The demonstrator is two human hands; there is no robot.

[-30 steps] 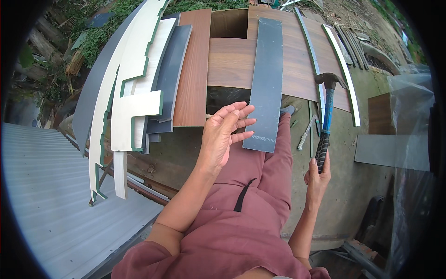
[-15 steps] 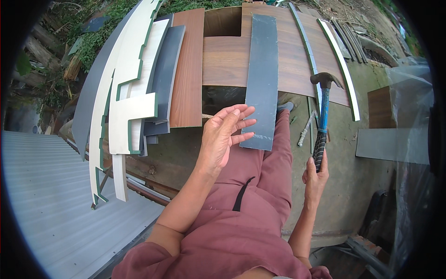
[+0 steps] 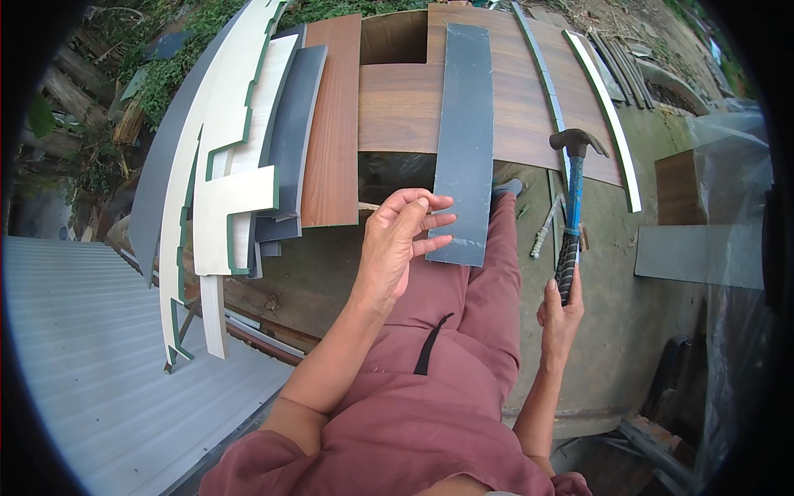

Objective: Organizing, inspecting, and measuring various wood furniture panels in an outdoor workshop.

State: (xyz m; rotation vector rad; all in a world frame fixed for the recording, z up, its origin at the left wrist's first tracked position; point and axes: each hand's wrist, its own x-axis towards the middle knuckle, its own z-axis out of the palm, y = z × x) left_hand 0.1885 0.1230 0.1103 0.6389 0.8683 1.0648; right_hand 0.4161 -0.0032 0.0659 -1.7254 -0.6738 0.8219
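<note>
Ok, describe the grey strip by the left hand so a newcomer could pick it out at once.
Find the broad brown wood-grain board at upper centre. Overlapping it is a long, straight dark grey strip, its near end showing just beyond the left hand. Unlike the grey boards in the pile at left, it lies apart, with pale marks near that end.

The hammer [image 3: 572, 194] is being held by the right grip [image 3: 562, 316], its head at the end farthest from the body. The dark metal claw is curving rightward, the blunt face is pointing left, and the scuffed blue shaft is running down into a black ribbed handle. The dark grey strip [image 3: 466, 124] is lying lengthwise over the brown panel [image 3: 397, 107], its near end jutting past the edge, pale scuffs showing. The left grip [image 3: 389, 244] is hovering by that end, contact unclear.
</note>
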